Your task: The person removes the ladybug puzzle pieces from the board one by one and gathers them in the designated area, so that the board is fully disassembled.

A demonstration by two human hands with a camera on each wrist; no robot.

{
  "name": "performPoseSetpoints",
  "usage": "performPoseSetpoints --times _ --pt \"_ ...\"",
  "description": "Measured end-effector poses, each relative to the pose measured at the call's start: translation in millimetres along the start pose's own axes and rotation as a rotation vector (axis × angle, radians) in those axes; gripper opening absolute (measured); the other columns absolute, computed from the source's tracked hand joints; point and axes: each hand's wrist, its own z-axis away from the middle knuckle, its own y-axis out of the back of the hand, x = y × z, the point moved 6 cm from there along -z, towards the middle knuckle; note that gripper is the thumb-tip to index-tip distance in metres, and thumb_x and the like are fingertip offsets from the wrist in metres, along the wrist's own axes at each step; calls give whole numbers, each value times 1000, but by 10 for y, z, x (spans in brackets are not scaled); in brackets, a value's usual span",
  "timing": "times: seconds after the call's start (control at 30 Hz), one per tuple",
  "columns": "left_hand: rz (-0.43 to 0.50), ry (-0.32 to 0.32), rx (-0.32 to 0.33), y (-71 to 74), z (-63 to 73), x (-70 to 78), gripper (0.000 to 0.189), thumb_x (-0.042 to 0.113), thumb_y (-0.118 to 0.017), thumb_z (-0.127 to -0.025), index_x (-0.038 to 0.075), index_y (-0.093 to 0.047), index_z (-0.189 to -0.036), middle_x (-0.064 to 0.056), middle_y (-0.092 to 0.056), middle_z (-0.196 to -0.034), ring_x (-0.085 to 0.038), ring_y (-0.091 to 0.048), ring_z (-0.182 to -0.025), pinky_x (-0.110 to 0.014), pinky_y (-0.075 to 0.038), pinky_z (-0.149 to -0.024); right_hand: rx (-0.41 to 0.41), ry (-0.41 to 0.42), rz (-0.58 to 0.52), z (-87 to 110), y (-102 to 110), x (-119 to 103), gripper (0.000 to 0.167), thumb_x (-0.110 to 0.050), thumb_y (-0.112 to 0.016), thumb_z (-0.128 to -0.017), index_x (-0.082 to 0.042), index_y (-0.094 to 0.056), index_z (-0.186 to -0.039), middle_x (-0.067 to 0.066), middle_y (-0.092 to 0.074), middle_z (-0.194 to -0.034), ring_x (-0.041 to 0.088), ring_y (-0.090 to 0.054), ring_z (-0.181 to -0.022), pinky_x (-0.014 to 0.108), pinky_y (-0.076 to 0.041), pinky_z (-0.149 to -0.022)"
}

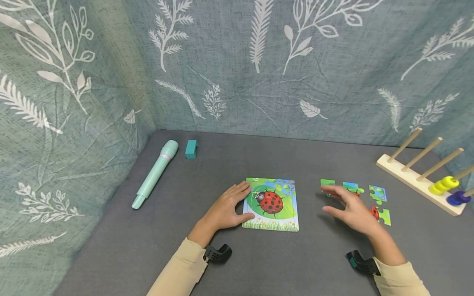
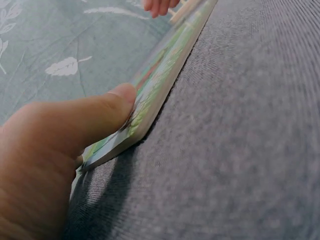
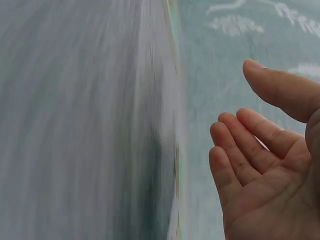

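Observation:
A square ladybug puzzle board (image 1: 273,205) lies flat on the grey tabletop. My left hand (image 1: 226,207) rests on its left side, with the fingers at the upper left corner and the thumb near the lower left. In the left wrist view, the thumb (image 2: 102,112) lies on top of the board's edge (image 2: 150,110). To the right of the board, my right hand (image 1: 349,209) hovers over the table, thumb and fingers apart and holding nothing. Loose puzzle pieces (image 1: 378,194) lie beyond and beside it, some partly hidden by the hand. Its palm (image 3: 270,200) shows bare in the right wrist view.
At the right stands a wooden peg counter (image 1: 418,183) with yellow rings (image 1: 443,186) and blue rings (image 1: 459,197). A mint toy microphone (image 1: 155,174) and a small teal block (image 1: 191,149) lie at the left. Patterned cloth (image 1: 237,70) hangs behind the table.

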Motion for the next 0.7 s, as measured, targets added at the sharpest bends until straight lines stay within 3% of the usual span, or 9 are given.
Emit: performPoseSetpoints --times 0.07,0.2,0.33,0.7 --pt "-9 12 -12 -7 2 -9 78 46 -68 -84 0 -43 -142 -14 -38 -150 -28 -32 -140 -43 -27 -120 -23 8 -9 -71 -87 -53 54 -11 -73 -83 -2 -51 -132 17 -58 -128 7 -54 -118 9 -42 -98" --pt "-22 22 -31 -14 0 -12 78 43 -69 -83 0 -42 -142 -13 -37 -150 -28 -32 -141 -43 -26 -120 -76 11 -19 -199 -262 -158 54 -14 -73 -84 -4 -51 -132 15 -57 -130 31 -55 -119 31 -47 -102" --pt "-26 33 -44 -15 1 -9 78 44 -68 -83 1 -41 -143 -13 -36 -151 -27 -32 -141 -42 -25 -121 -119 39 -66 -319 -429 -269 54 -13 -73 -84 -2 -51 -132 15 -56 -131 33 -54 -121 47 -45 -103" --pt "-18 37 -50 -13 7 -5 79 51 -63 -86 0 -42 -142 -13 -36 -151 -26 -32 -141 -42 -25 -121 -179 76 -134 -579 -779 -490 54 -13 -72 -84 0 -51 -132 16 -54 -132 32 -53 -121 50 -45 -104"
